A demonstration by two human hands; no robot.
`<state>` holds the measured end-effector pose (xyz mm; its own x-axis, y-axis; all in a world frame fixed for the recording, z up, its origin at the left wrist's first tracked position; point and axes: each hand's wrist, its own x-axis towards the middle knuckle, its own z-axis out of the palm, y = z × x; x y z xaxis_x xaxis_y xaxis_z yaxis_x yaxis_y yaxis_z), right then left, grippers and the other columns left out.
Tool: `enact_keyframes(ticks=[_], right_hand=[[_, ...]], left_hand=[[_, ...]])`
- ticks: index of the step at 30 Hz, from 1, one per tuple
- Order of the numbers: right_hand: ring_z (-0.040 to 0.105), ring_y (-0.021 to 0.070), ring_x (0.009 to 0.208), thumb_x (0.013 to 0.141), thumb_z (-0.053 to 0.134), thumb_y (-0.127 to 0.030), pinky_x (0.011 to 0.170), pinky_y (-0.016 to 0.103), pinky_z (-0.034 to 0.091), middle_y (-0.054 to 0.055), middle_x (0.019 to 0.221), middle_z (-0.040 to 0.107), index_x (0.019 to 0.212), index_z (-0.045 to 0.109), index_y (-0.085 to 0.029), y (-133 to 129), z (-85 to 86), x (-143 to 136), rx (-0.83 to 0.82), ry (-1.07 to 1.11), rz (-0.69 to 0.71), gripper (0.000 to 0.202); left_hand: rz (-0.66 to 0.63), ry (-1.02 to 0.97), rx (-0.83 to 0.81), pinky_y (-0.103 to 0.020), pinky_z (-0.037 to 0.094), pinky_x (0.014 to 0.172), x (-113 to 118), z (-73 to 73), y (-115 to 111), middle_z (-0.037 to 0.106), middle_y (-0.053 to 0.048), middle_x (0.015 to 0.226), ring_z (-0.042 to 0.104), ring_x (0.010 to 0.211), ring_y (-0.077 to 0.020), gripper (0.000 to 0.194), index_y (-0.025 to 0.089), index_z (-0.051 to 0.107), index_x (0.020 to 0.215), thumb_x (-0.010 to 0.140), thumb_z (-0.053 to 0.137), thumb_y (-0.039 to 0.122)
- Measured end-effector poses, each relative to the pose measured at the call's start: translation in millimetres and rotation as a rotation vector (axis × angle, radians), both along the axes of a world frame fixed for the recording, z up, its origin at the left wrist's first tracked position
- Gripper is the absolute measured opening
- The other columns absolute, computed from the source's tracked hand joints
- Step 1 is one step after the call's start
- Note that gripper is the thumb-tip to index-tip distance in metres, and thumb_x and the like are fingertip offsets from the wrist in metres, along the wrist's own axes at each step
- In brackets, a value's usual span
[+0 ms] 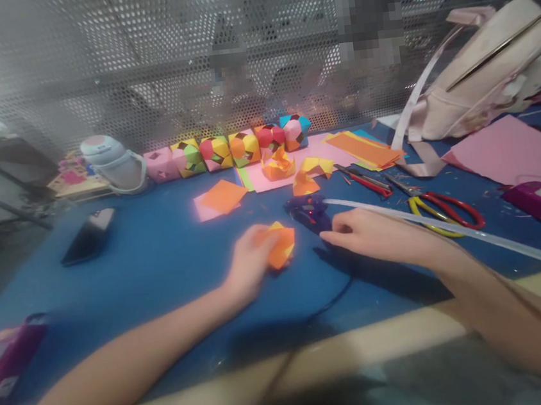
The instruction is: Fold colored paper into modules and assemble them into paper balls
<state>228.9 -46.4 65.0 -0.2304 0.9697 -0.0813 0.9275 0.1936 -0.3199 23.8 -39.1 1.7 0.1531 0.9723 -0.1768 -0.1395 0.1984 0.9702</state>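
Observation:
My left hand (252,259) is closed on a folded orange and yellow paper piece (282,245) above the blue table. To its right, my right hand (358,232) is beside a dark glue gun (309,210) with a clear glue stick (397,213) running out of it to the right. The right thumb and fingers curl around a gap near the gun's handle; whether they touch it is unclear. Beyond the hands lie folded orange pieces (279,164) and yellow-orange pieces (308,184).
Colourful paper cubes (217,153) line the back, beside a white bottle (116,164). Scissors (445,210), red-handled tool (369,182), paper strips (364,149) and a pale bag (471,88) are right. A phone (89,236) and purple power strip (14,365) are left.

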Motion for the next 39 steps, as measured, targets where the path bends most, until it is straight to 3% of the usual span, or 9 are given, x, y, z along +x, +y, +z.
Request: enact_keyframes(ticks=[3,6,10,13,20,28,34,39], right_hand=[[0.054,0.0136,0.058,0.085,0.051,-0.039,0.054,0.024,0.038,-0.001,0.062,0.06,0.065,0.055,-0.02,-7.9,-6.4,-14.1,-0.063,0.384,0.1,0.028],[0.055,0.0134,0.062,0.08,0.055,-0.039,0.057,0.024,0.042,-0.001,0.068,0.061,0.08,0.056,-0.019,-8.0,-22.3,-29.7,-0.042,0.681,0.062,0.02],[0.052,0.0126,0.059,0.077,0.053,-0.03,0.056,0.024,0.043,-0.001,0.066,0.058,0.078,0.053,-0.019,-2.8,-40.5,-40.4,-0.027,0.838,0.04,0.011],[0.052,0.012,0.059,0.076,0.052,-0.027,0.055,0.024,0.043,-0.001,0.068,0.058,0.079,0.053,-0.019,-1.9,-44.5,-42.3,-0.024,0.92,0.035,0.008],[0.053,0.0106,0.061,0.075,0.051,-0.019,0.056,0.022,0.043,-0.003,0.07,0.058,0.082,0.054,-0.02,-3.9,-45.2,-43.2,0.069,0.948,0.096,0.007],[0.055,0.0113,0.064,0.078,0.047,-0.015,0.062,0.023,0.044,0.0,0.071,0.061,0.076,0.057,-0.019,-1.4,-48.9,-38.6,0.273,0.787,0.238,0.011],[0.055,0.0116,0.061,0.079,0.051,-0.02,0.057,0.023,0.043,-0.001,0.066,0.06,0.07,0.054,-0.019,-1.6,-46.3,-39.0,0.173,0.81,0.162,0.009],[0.054,0.0109,0.06,0.077,0.053,-0.019,0.058,0.023,0.044,-0.003,0.067,0.056,0.078,0.05,-0.02,-2.9,-50.2,-40.7,0.236,0.847,0.108,0.003]], left_hand=[[0.021,0.136,0.097,-0.026,0.049,0.057,-0.9,-1.2,-3.5,0.067,-0.002,0.073,0.063,0.063,-0.016,0.029,0.017,0.058,0.087,0.072,0.068,0.041],[-0.004,0.214,0.161,-0.025,0.047,0.062,-1.7,-1.3,-7.3,0.066,-0.001,0.077,0.06,0.068,-0.0151,0.028,0.017,0.061,0.085,0.074,0.067,0.041],[-0.032,0.225,0.191,-0.023,0.045,0.064,-1.5,-0.5,-10.3,0.064,0.0,0.08,0.057,0.07,-0.0135,0.024,0.017,0.063,0.083,0.075,0.067,0.039],[-0.044,0.182,0.184,-0.024,0.044,0.066,-1.7,-1.7,-9.8,0.064,0.0,0.079,0.056,0.071,-0.013,0.02,0.017,0.064,0.083,0.077,0.064,0.036],[-0.036,0.127,0.17,-0.022,0.041,0.064,-4.9,-6.4,-3.9,0.063,0.0,0.072,0.053,0.067,-0.0114,0.015,0.016,0.066,0.074,0.079,0.06,0.029],[-0.063,0.088,0.138,-0.023,0.042,0.064,-3.7,-6.2,-1.4,0.062,0.001,0.068,0.053,0.064,-0.0109,0.012,0.016,0.066,0.071,0.076,0.061,0.026],[-0.112,0.172,0.164,-0.023,0.042,0.064,-4.7,-5.8,-2.2,0.062,0.002,0.068,0.052,0.064,-0.0108,0.013,0.016,0.066,0.072,0.076,0.06,0.027],[-0.152,0.248,0.211,-0.025,0.043,0.067,-5.8,-3.2,-0.4,0.064,0.0,0.073,0.054,0.069,-0.0131,0.015,0.017,0.067,0.076,0.078,0.059,0.03]])
